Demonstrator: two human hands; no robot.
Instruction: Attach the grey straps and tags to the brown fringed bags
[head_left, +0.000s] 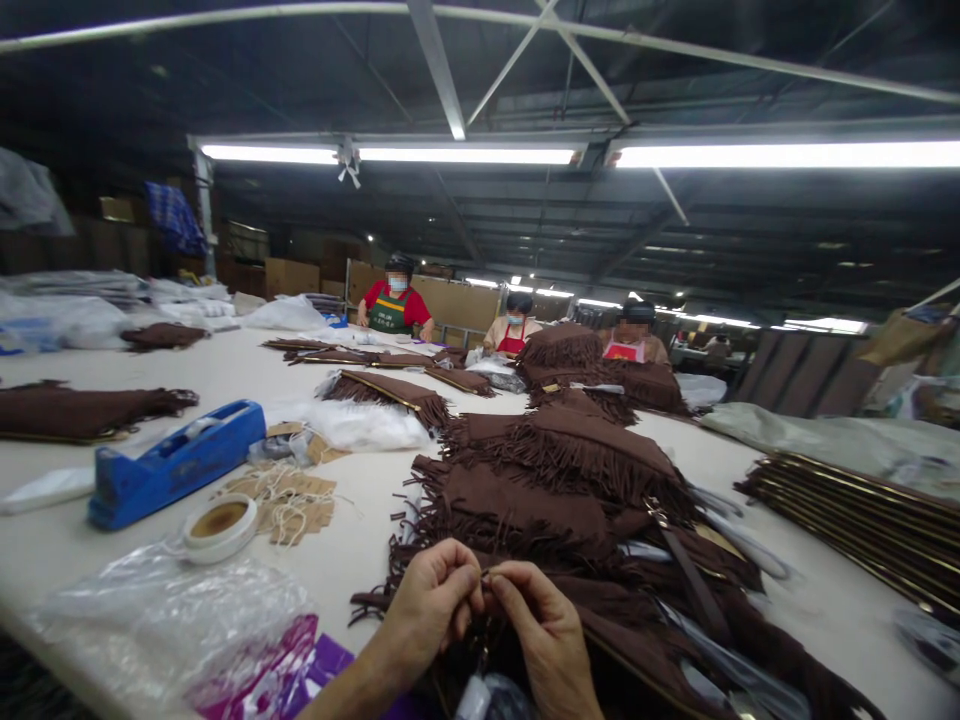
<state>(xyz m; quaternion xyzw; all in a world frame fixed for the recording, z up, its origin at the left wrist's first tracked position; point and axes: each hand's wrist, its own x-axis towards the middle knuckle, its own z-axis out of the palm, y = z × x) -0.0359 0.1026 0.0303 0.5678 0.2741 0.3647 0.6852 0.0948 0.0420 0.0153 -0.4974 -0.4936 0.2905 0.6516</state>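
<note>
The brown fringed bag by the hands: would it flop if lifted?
Likely floppy: the fringed bag lies slumped in soft folds, its fringe splayed loose on the table. Probably light, looking like thin suede-like cloth. It should not roll, lying flat.

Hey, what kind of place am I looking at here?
Likely a bag or garment workshop: brown fringed pieces piled on a long worktable, co-workers in aprons opposite, strip lights overhead.

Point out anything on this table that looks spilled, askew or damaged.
Nothing looks damaged. The paper tags with strings lie in a loose, tangled scatter beside the blue tape dispenser, and the brown fringed bags are heaped unevenly, not stacked.
</note>
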